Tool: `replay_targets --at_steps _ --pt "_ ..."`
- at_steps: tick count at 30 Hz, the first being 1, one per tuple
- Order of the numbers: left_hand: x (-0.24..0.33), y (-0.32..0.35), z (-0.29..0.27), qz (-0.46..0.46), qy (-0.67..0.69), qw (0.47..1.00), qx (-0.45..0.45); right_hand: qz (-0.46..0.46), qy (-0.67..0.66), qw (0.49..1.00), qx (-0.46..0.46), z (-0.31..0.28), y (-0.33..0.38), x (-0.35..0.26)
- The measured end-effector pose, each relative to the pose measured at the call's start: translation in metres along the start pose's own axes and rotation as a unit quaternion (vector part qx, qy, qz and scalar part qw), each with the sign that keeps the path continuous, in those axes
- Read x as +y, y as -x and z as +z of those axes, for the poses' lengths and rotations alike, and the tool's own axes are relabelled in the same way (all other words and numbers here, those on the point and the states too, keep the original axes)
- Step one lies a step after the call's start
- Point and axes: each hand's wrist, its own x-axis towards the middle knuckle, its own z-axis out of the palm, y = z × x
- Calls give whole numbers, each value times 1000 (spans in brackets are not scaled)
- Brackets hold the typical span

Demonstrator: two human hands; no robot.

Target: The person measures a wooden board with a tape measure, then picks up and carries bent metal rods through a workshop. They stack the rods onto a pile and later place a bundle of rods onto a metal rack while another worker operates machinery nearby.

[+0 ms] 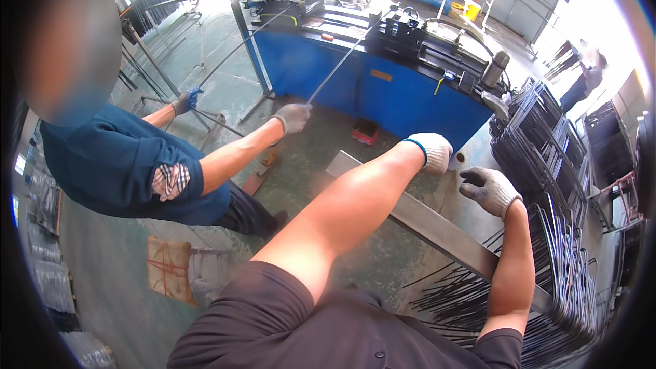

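Observation:
My left hand (pixel 433 152), in a white knit glove with a blue cuff, is stretched out near the blue machine's lower right end. Its fingers are hidden behind the back of the hand, and no held thing shows. Beside it is a small, pale, round-ended thing (pixel 459 158), like a roll. My right hand (pixel 489 190), in a white glove with grey-coated fingers, is held up nearby with its fingers curved and apart, nothing between them. Below both hands runs a long grey metal beam (pixel 437 225). Bundles of bent dark rods (pixel 547 157) stand to the right.
On the left a co-worker (pixel 130 164) in gloves grips thin metal rods (pixel 342 65) that reach to the blue machine (pixel 321 75). A red box (pixel 365 132) sits at its foot. More bent rods (pixel 567 287) fan out at the lower right. A tied package (pixel 169 266) lies on the floor.

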Motion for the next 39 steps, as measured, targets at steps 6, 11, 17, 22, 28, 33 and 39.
replay_targets --at_steps 6,11,17,22,28,33,39 --pt "1 2 4 -5 16 1000 -1 9 9 1000 1 5 1 2" --pt "1 1 3 -6 17 1000 0 -5 18 1000 -2 7 -1 6" --pt "3 -1 11 2 16 1000 0 -1 27 1000 -8 9 3 8" --pt "5 0 8 8 10 1000 1 0 26 1000 -3 9 3 7" --pt "8 1 9 0 11 1000 0 -8 26 1000 6 9 5 3" --pt "7 1 6 -4 -3 1000 1 -41 20 991 127 5 11 -5" --pt "3 -2 3 -2 7 1000 1 -295 45 852 429 -13 56 -91"
